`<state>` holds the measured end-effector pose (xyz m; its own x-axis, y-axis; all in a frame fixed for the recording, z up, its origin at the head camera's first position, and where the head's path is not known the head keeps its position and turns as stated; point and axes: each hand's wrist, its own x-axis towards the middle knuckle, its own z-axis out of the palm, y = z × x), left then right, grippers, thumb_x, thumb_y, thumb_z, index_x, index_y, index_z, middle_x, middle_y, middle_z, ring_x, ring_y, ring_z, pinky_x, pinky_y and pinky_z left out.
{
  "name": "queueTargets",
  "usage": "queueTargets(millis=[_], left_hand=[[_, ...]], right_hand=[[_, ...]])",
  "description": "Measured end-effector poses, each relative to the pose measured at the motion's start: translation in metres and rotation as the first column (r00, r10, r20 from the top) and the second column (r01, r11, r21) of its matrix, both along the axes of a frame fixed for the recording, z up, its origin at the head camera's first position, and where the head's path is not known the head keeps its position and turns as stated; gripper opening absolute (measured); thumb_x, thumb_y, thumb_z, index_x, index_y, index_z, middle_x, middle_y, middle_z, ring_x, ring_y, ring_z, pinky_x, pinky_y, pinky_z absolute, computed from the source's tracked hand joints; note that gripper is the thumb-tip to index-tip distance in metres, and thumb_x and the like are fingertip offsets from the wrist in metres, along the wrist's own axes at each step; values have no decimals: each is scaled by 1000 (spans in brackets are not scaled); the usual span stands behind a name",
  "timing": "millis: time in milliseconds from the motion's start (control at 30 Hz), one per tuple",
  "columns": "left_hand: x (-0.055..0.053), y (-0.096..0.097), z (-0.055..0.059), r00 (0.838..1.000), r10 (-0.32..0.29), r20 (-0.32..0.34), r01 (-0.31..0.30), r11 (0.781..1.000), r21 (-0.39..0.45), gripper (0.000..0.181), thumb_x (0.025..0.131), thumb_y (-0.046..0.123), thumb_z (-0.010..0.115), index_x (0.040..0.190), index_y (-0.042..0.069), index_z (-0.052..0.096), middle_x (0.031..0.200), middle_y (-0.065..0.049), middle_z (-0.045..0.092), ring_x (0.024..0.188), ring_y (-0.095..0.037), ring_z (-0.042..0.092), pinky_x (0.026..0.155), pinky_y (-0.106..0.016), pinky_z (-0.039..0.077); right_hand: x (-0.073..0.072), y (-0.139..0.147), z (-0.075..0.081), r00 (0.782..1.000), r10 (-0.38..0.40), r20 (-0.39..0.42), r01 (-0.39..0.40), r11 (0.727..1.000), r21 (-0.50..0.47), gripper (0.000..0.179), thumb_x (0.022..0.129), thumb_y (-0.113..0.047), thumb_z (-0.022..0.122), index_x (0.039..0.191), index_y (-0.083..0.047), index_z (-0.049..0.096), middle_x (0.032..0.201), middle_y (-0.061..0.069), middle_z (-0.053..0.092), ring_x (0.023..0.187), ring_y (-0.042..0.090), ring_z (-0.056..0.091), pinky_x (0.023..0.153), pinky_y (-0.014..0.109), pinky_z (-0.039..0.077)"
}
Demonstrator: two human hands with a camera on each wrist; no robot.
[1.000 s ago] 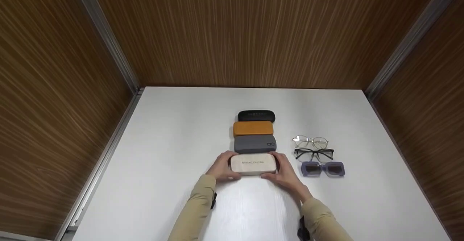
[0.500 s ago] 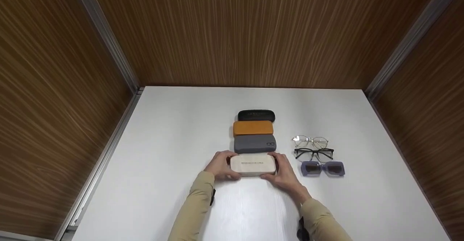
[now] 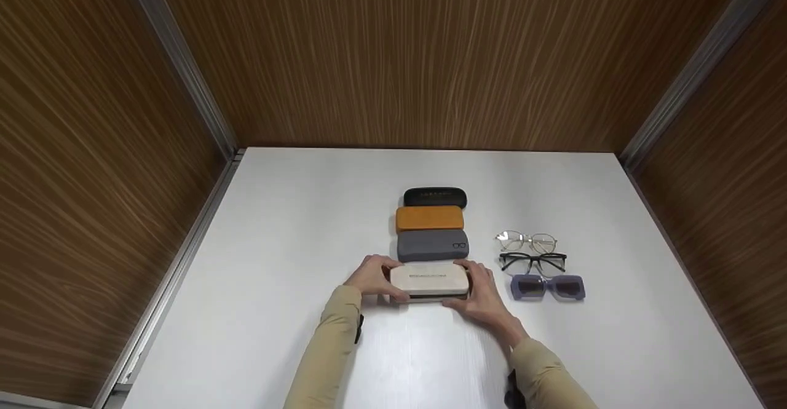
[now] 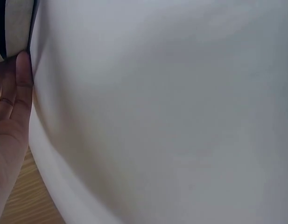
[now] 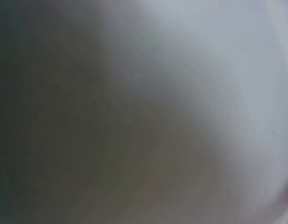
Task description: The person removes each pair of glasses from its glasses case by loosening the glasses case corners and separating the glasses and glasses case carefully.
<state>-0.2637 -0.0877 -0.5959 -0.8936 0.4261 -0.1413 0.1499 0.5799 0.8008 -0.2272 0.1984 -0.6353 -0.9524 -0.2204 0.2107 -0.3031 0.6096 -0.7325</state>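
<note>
A cream glasses case (image 3: 429, 280) with small lettering on its lid lies on the white table, held at its two ends. My left hand (image 3: 374, 278) grips the left end, thumb at the front edge. At the right end my right hand (image 3: 482, 297) grips it the same way. A dark gap runs along the case's front under the lid, which is slightly raised. In the left wrist view the case (image 4: 17, 28) shows a dark inside above my left fingers (image 4: 23, 79). The right wrist view is mostly blurred table surface.
Behind the cream case lie a grey glasses case (image 3: 432, 246), an orange case (image 3: 429, 218) and a black case (image 3: 435, 197). To the right are thin-rimmed glasses (image 3: 543, 242), black-framed glasses (image 3: 532, 256) and purple sunglasses (image 3: 547, 287). Wood-grain panels (image 3: 418, 58) surround the table (image 3: 295, 224).
The cream case's lid has lifted slightly, and a dark gap has appeared along its front. My left hand has shifted a little, its wrist higher; the right hand has hardly moved.
</note>
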Motion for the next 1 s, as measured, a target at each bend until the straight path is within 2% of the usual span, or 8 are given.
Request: queueTargets(millis=[167, 400, 533, 833, 1000], left_hand=[[-5, -2, 1, 999, 9, 53, -9, 1000, 0, 62, 65, 31, 95, 121, 14, 75, 98, -2, 73, 80, -9, 57, 75, -24, 51], [-11, -3, 3, 993, 9, 119, -11, 1000, 18, 59, 67, 33, 93, 121, 16, 75, 106, 0, 76, 85, -9, 59, 82, -25, 52], [-13, -3, 4, 989, 10, 146, -13, 1000, 16, 60, 68, 34, 93, 122, 16, 75, 109, 0, 76, 85, -8, 58, 81, -23, 50], [-15, -3, 6, 983, 27, 183, -28, 1000, 4, 60, 72, 34, 90, 124, 10, 73, 113, -5, 74, 83, -9, 54, 74, -20, 46], [-15, -2, 5, 980, 32, 195, -43, 998, 48, 55, 75, 35, 87, 123, 12, 74, 121, -6, 74, 86, -9, 53, 76, -20, 45]], right_hand=[[-1, 1, -2, 999, 25, -28, -25, 1000, 3, 92, 63, -27, 95, 141, -8, 51, 127, 10, 62, 118, 28, 52, 109, 41, 27], [-3, 2, -1, 998, 27, -57, -27, 1000, 7, 93, 61, -26, 97, 140, -10, 51, 124, 8, 63, 114, 26, 53, 106, 39, 28], [-3, 2, -1, 996, 42, -72, -42, 999, -2, 92, 60, -25, 96, 139, -8, 51, 123, 8, 63, 113, 27, 54, 106, 38, 27], [-2, 4, -3, 994, 63, -86, -63, 998, -2, 97, 58, -24, 97, 142, -7, 50, 124, 11, 63, 110, 27, 53, 102, 34, 27], [-4, 6, -2, 990, 80, -115, -80, 997, 12, 98, 59, -27, 97, 142, -5, 49, 128, 13, 63, 112, 29, 54, 102, 36, 27]])
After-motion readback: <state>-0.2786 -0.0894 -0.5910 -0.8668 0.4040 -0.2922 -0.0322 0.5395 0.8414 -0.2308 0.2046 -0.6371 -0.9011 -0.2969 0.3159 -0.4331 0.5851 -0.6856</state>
